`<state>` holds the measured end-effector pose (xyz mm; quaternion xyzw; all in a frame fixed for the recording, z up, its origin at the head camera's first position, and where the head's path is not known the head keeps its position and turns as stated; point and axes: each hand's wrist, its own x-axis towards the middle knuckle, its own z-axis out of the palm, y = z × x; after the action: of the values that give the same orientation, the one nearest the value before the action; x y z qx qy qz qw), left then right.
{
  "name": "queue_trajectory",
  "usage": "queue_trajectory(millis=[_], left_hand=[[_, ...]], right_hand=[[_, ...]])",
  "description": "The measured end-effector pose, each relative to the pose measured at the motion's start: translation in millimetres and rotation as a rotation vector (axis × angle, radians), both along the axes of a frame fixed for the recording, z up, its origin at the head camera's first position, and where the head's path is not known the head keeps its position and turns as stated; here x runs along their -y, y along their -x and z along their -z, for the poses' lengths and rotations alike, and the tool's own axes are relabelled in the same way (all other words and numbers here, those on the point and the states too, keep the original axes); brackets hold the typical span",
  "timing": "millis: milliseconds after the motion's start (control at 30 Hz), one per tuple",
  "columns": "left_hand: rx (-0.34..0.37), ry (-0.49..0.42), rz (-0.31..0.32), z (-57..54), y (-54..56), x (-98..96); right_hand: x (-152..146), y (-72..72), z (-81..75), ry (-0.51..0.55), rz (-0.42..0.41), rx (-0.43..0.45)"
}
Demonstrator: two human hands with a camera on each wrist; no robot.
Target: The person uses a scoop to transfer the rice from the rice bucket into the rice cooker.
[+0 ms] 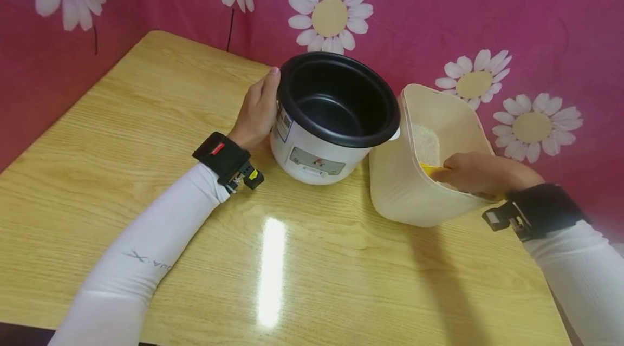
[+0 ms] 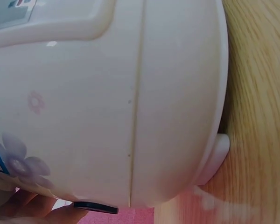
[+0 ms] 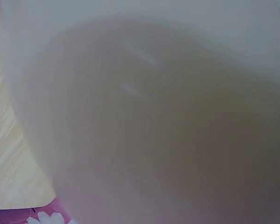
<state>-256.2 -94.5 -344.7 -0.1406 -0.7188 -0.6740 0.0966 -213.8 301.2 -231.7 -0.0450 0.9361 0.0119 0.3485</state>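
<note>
Nearest are two white sleeves: the left sleeve (image 1: 161, 243) reaches up toward the cooker (image 1: 312, 143) from its left, the right sleeve (image 1: 580, 275) lies well to its right. On the wood-grained table (image 1: 341, 265), a bright glare (image 1: 271, 273) shows on the near side of the cooker. Each wrist wears a black band, the left band (image 1: 221, 157) near the cooker, the right band (image 1: 548, 210) well to its right.

The left hand (image 1: 255, 108) rests against the cooker's left side, one fingertip up by the rim. Its other fingers are partly hidden, so I cannot tell how far they bend.

The cooker stands on the table, white outside, a grey panel (image 1: 317, 161) on its near face, a dark pot (image 1: 336, 108) inside. In the left wrist view, pale flowers decorate its side.

Just right of the cooker is a cream bin (image 1: 400, 183) with white grains (image 1: 426, 143) inside. The right hand (image 1: 478, 173) reaches into it, fingers curled on a yellow tool (image 1: 429, 169), mostly hidden. The right wrist view is largely a blur.

Behind the cooker, a pink cloth (image 1: 414, 15) hangs, printed with white daisies (image 1: 330, 17).
</note>
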Motion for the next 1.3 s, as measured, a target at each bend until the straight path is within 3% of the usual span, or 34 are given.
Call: queue_trajectory(millis=[167,400,900,1167,1300], left_hand=[[0.003,0.004,-0.013,-1.3,-1.1,0.0],[-0.009,0.003,-0.02,-2.7,-2.0,0.9],[0.004,0.008,-0.035,-3.2,-4.3,0.8],[0.015,0.013,-0.026,-3.4,-3.9,-1.6],[0.018,0.016,-0.04,-3.2,-3.4,-2.0]], right_hand=[[0.2,1.0,0.1,0.008,0.012,0.019],[2.8,2.0,-0.5,-0.012,-0.035,-0.025],[1.8,1.7,-0.8,0.021,-0.002,-0.013],[-0.5,-1.0,1.9,0.023,-0.022,-0.045],[-2.0,-1.3,4.0,0.016,-0.082,-0.085]])
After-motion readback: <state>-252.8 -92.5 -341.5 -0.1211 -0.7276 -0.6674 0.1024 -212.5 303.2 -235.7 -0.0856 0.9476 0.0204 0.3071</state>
